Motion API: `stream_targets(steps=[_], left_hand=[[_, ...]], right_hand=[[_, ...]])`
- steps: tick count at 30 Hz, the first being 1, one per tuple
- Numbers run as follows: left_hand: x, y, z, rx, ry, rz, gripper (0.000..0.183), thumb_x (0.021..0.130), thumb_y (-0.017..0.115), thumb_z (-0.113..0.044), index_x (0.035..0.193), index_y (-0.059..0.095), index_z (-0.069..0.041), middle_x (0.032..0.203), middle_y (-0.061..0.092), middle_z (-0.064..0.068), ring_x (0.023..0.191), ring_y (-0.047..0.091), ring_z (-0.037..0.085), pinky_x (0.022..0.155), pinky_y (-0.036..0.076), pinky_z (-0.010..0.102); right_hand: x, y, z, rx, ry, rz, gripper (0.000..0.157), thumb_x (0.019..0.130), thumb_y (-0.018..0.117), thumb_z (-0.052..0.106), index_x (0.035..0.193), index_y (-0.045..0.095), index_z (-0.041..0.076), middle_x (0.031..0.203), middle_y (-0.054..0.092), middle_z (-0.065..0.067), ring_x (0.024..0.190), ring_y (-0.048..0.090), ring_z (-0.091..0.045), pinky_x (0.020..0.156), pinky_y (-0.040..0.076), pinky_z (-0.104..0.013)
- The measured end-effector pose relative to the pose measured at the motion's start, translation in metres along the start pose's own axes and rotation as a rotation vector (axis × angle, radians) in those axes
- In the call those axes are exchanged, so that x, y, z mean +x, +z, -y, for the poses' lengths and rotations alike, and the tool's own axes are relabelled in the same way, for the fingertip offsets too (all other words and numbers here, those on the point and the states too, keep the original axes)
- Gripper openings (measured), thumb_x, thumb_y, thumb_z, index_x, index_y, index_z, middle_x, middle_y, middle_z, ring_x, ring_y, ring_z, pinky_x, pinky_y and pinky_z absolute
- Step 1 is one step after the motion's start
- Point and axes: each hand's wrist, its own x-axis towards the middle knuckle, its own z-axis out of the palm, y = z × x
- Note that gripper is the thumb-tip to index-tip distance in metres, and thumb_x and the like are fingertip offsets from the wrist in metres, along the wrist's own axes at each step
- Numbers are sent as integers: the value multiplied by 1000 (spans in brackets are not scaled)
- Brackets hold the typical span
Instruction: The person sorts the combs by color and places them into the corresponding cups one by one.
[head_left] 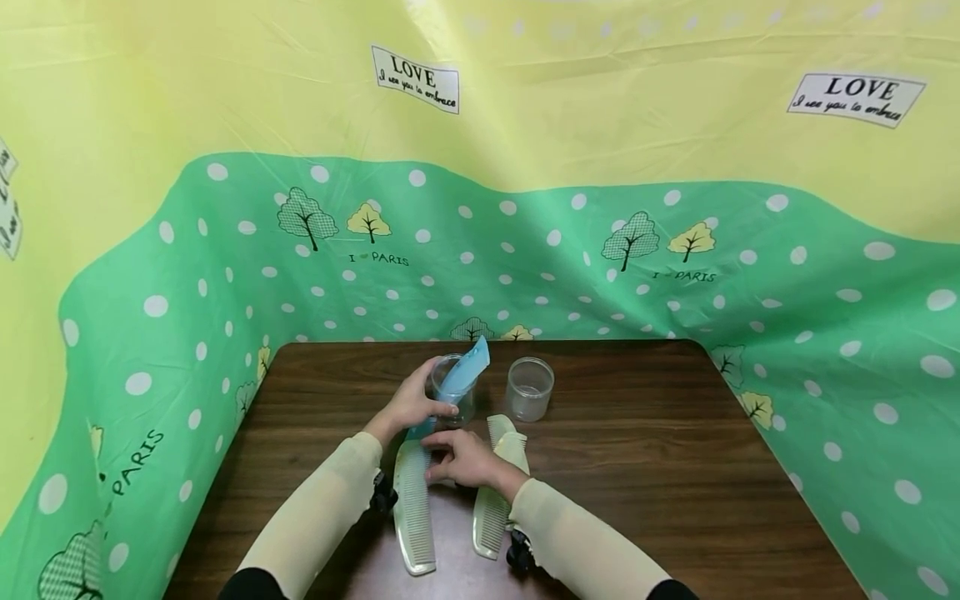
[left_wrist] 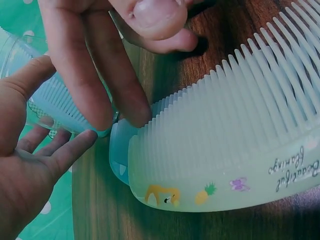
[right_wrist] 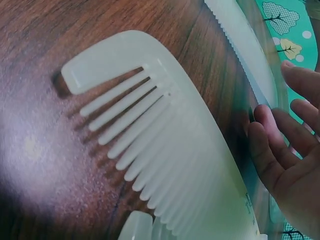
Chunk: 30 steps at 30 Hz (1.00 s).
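My left hand (head_left: pixel 411 402) grips a clear plastic cup (head_left: pixel 463 407), with thumb and fingers around its sides. A blue comb (head_left: pixel 467 371) stands tilted in that cup, its top leaning right above the rim. My right hand (head_left: pixel 467 458) is just below, its fingers loosely bent at the far end of a pale green comb (head_left: pixel 415 517). In the left wrist view its fingertips (left_wrist: pixel 139 112) touch or nearly touch that comb's fine teeth. Another blue comb (left_wrist: pixel 119 150) lies mostly hidden beneath the pale green one.
A second clear cup (head_left: pixel 530 392) stands right of the gripped one. More pale green combs (head_left: pixel 491 521) lie overlapping under and beside my right wrist. The brown wooden table (head_left: pixel 660 467) meets a green and yellow printed cloth (head_left: pixel 525 242) at its back and sides.
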Motion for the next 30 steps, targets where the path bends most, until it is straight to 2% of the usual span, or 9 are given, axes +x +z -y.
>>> stream_targets(steps=[9,20,24,30], left_hand=[[0,-2,-3,7,-7,14,99,80,91,-23,161,33,-19,152,49,10,133,53,35,101,48,55],[0,-5,-4,8,-14,20,97,81,90,-24,160,34,-22,153,49,10,133,53,34,102,47,55],[1,-4,-2,9,-19,22,98,80,90,-23,160,33,-22,153,49,9,135,52,34,105,46,54],[1,-2,-1,3,-20,18,99,80,91,-23,161,33,-21,153,49,10,135,52,35,104,46,54]], right_hand=[[-3,-1,5,28,33,-5,51,89,82,21,136,67,9,124,73,-12,79,71,-4,76,55,-23],[-8,-3,6,68,38,-21,36,90,80,17,123,73,4,116,76,-12,88,74,-15,75,57,-23],[-11,-4,4,77,39,-15,32,90,79,15,119,74,3,112,76,-12,88,74,-15,73,57,-23],[-14,-5,1,43,26,-19,28,90,79,15,116,76,4,108,78,-8,92,73,-13,77,56,-22]])
